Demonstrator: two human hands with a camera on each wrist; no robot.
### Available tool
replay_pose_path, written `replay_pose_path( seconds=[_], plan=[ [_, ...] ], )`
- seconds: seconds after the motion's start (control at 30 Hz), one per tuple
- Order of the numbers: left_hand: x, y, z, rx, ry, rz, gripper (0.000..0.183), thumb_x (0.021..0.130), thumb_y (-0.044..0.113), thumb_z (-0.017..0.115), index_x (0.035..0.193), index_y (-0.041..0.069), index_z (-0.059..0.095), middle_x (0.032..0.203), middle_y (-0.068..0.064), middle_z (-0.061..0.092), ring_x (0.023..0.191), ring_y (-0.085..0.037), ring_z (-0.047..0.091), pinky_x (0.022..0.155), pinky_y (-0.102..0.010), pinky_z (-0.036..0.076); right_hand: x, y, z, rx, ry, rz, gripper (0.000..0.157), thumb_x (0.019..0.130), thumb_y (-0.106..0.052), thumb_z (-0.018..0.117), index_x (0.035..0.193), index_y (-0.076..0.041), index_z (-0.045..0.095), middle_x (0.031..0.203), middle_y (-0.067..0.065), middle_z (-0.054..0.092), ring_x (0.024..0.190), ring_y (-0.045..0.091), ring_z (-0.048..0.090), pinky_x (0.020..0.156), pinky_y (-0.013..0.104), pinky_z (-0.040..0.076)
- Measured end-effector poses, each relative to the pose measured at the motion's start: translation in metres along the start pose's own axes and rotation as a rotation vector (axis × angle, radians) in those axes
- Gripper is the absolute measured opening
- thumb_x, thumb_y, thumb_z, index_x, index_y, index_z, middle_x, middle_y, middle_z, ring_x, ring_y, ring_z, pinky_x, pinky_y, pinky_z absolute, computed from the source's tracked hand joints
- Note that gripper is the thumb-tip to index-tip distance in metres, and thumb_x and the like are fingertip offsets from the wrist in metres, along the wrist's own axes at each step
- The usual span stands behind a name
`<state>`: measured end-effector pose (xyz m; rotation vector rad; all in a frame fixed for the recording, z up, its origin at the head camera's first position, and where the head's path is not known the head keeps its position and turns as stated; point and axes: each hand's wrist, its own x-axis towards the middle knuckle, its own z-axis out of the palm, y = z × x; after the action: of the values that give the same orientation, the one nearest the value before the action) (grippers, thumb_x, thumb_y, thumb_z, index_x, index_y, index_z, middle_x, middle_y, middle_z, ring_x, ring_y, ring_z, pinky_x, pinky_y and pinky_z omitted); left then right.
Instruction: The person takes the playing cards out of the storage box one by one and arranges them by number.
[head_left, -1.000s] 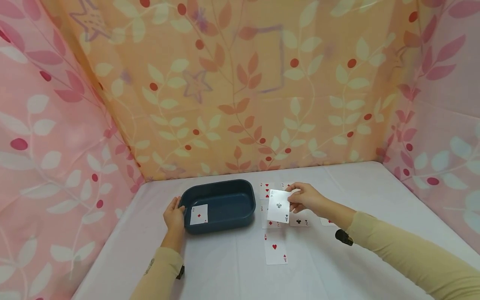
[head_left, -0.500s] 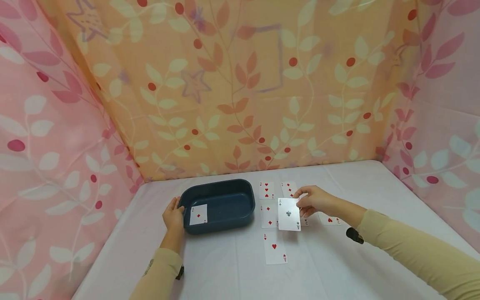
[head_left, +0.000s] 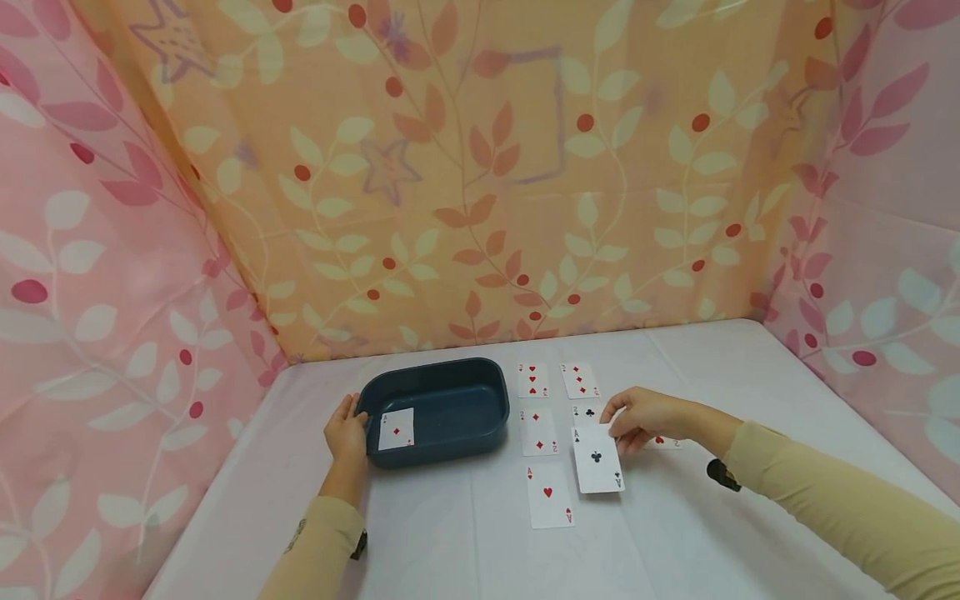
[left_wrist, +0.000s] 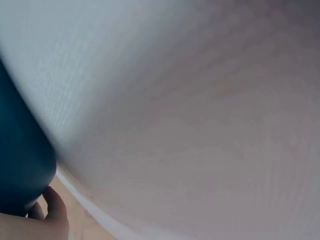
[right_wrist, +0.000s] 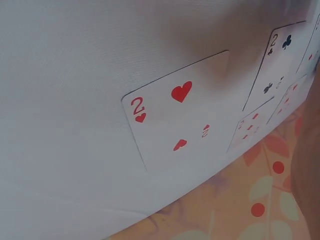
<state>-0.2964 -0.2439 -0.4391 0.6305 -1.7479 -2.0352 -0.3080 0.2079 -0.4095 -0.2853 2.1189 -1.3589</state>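
Note:
In the head view my right hand (head_left: 647, 417) pinches the ace of clubs (head_left: 596, 471) by its upper right corner. The card is low over the table, just right of the ace of hearts (head_left: 548, 500), and covers part of the two of clubs (head_left: 582, 413). My left hand (head_left: 347, 433) grips the left end of a deep dark blue dish (head_left: 450, 454), thumb over the rim. Inside the dish lies the ace of diamonds (head_left: 397, 428). The left wrist view shows that hand's fingers (left_wrist: 55, 205) against the dish wall (left_wrist: 22, 150).
Behind lie the three of hearts (head_left: 533, 381) and three of diamonds (head_left: 580, 381). The two of diamonds (head_left: 539, 432) lies right of the dish; the two of hearts (right_wrist: 175, 120) is partly behind my right hand. A white cloth (head_left: 450, 533) covers the table; patterned fabric (head_left: 465, 167) hangs around it.
My right hand has moved the ace of clubs right, then down toward me, from over the two of diamonds to beside the ace of hearts. My left hand and the dish stay put.

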Motion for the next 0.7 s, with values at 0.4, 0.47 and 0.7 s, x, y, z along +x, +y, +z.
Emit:
replay_pose_path(
  seconds=[0.4, 0.47, 0.7],
  plan=[
    [0.001, -0.001, 0.0, -0.01, -0.007, 0.004, 0.057, 0.095, -0.014, 0.04, 0.149, -0.004, 0.028, 0.151, -0.015, 0.035, 0.141, -0.021, 0.029, 0.114, -0.03, 0.024, -0.001, 0.019, 0.001, -0.011, -0.085, 0.042, 0.014, 0.085, 0.005, 0.06, 0.099, 0.006, 0.062, 0.086, 0.018, 0.07, 0.057, 0.016, 0.065, 0.054, 0.025, 0.056],
    [0.0, -0.001, 0.0, -0.012, -0.01, 0.004, 0.057, 0.095, -0.014, 0.04, 0.15, -0.004, 0.028, 0.151, -0.015, 0.035, 0.141, -0.021, 0.029, 0.114, -0.03, 0.024, -0.001, 0.02, 0.002, -0.013, -0.094, 0.05, 0.013, 0.085, 0.005, 0.06, 0.098, 0.006, 0.063, 0.088, 0.019, 0.07, 0.058, 0.016, 0.066, 0.054, 0.025, 0.056],
    [0.001, -0.001, 0.001, -0.008, 0.0, 0.004, 0.057, 0.094, -0.014, 0.041, 0.149, -0.004, 0.029, 0.151, -0.015, 0.036, 0.14, -0.021, 0.03, 0.114, -0.029, 0.024, -0.004, 0.022, 0.003, -0.02, -0.09, 0.08, 0.014, 0.086, 0.006, 0.058, 0.099, 0.006, 0.063, 0.09, 0.02, 0.071, 0.062, 0.02, 0.068, 0.056, 0.027, 0.057]
  ],
)
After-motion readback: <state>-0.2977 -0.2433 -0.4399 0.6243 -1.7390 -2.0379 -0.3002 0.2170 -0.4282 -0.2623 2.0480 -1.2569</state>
